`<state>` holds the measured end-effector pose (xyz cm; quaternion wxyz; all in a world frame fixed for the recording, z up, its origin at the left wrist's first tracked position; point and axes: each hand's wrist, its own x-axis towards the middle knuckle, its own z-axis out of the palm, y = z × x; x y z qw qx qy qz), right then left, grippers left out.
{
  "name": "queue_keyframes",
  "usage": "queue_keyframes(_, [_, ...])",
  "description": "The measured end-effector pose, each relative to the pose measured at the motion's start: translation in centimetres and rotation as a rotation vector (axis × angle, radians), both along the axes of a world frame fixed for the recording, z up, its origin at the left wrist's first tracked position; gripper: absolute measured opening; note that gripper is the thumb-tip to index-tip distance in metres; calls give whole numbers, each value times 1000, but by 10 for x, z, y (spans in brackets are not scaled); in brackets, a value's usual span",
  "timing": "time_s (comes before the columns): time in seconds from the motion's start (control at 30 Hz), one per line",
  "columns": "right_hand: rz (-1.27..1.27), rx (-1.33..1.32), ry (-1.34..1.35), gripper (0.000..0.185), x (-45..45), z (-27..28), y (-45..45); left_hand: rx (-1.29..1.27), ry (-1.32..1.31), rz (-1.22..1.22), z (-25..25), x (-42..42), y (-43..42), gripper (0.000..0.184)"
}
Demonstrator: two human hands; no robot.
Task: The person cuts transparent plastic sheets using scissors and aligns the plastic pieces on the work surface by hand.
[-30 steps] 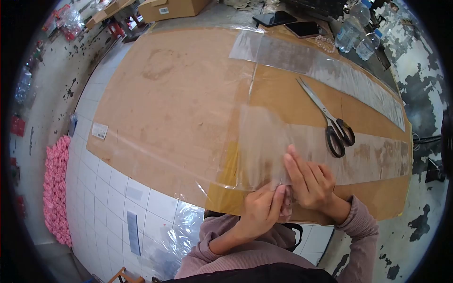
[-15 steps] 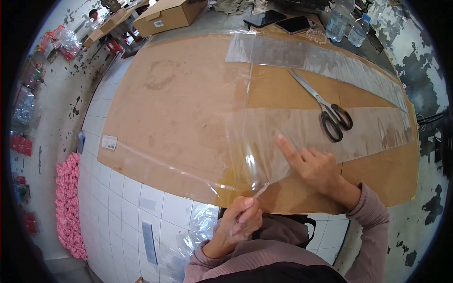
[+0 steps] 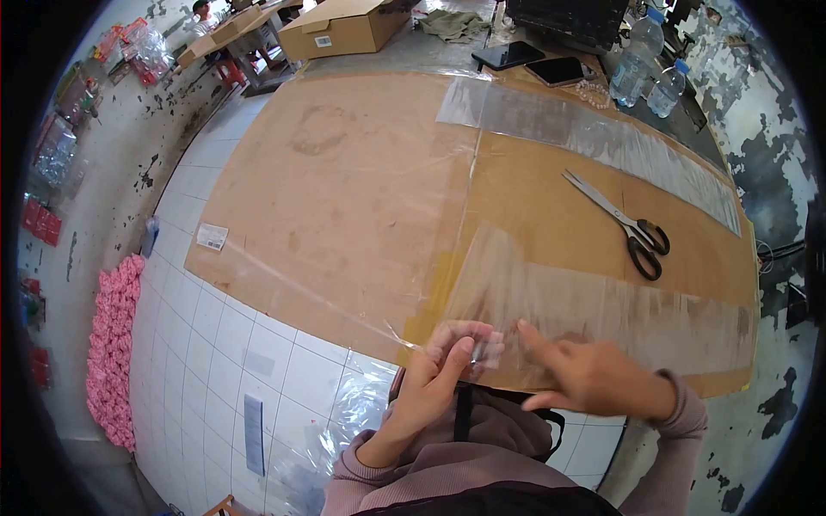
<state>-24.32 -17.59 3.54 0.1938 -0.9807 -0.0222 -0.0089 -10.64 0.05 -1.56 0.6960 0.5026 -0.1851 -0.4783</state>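
Observation:
My left hand (image 3: 443, 365) is at the front edge of the cardboard, its thumb and curled fingers around the end of a clear plastic film strip (image 3: 637, 305). The film runs rightward over the brown cardboard (image 3: 344, 181), with a raised fold near the hand. Just to the right, my right hand (image 3: 589, 374) hovers over the film with index finger and thumb apart, slightly blurred. Nothing shows in its grasp. Black-handled scissors (image 3: 632, 228) lie on the cardboard beyond the strip, blades toward the far left. Another clear strip (image 3: 594, 138) lies along the back.
Two phones (image 3: 508, 56), a bead string (image 3: 594, 95) and two water bottles (image 3: 637, 60) are at the back. A cardboard box (image 3: 340, 34) sits at the far left. Pink material (image 3: 114, 353) and crumpled plastic (image 3: 366, 400) are on the floor. A person is in the far background.
The near film strip has slid toward me, off from under the scissors. My left hand went from pinching a gathered corner to cupping the film's end. My right hand moved down and nearer.

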Motion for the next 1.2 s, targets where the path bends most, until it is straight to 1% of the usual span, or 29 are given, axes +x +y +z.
queue_keyframes(0.1, [-303, 67, 39, 57, 4, 31, -56, -33, -15, -5, 8, 0, 3, 28])
queue_keyframes(0.13, [-573, -81, 54, 54, 6, 33, -75, -35, -36, -3, 10, 0, 4, 26])
queue_keyframes(0.2, [-494, -154, -42, 53, -16, 19, -129, -46, -72, 7, 10, -1, 5, 24])
queue_keyframes(0.3, [-447, -156, -57, 53, -29, -4, -156, -59, -96, 32, 7, -3, 6, 22])
queue_keyframes(0.37, [-427, -345, -85, 53, -28, -3, -149, -56, -97, 48, 4, -3, 9, 22])
queue_keyframes(0.4, [-423, -436, -102, 53, -27, -4, -145, -86, -58, 99, 4, -4, 10, 21])
queue_keyframes(0.47, [-504, -339, -49, 51, -24, -7, -141, -155, 17, 190, 5, -5, 9, 19])
queue_keyframes(0.5, [-547, -293, -20, 50, -24, -8, -140, -91, -23, 181, 6, -2, 13, 19])
queue_keyframes(0.57, [-603, -249, -26, 54, -23, -11, -145, 33, -103, 166, 7, 8, 24, 20])
queue_keyframes(0.6, [-627, -228, -29, 56, -21, -13, -147, 48, -91, 184, 7, 9, 26, 19])
queue_keyframes(0.7, [-733, -23, 104, 50, -17, -1, -157, 64, -116, 210, 7, 7, 25, 16])
queue_keyframes(0.8, [-583, -177, 106, 54, -18, 1, -152, 8, -47, 168, 4, 10, 29, 20])
queue_keyframes(0.9, [-576, -204, 18, 53, -18, -5, -148, 42, -129, 251, 9, 7, 26, 17])
queue_keyframes(1.0, [-654, -93, 12, 52, -23, -9, -161, 26, -116, 311, 11, 6, 29, 17])
queue_keyframes(1.1, [-709, 724, 73, 55, -29, -4, -181, 3, -90, 337, 8, 5, 33, 16])
queue_keyframes(1.13, [-698, 756, -4, 54, -32, -4, -177, -11, -87, 351, 5, 5, 33, 16])
queue_keyframes(1.2, [-670, 821, -143, 53, -34, -2, -142, -29, -72, 388, 0, 3, 36, 17])
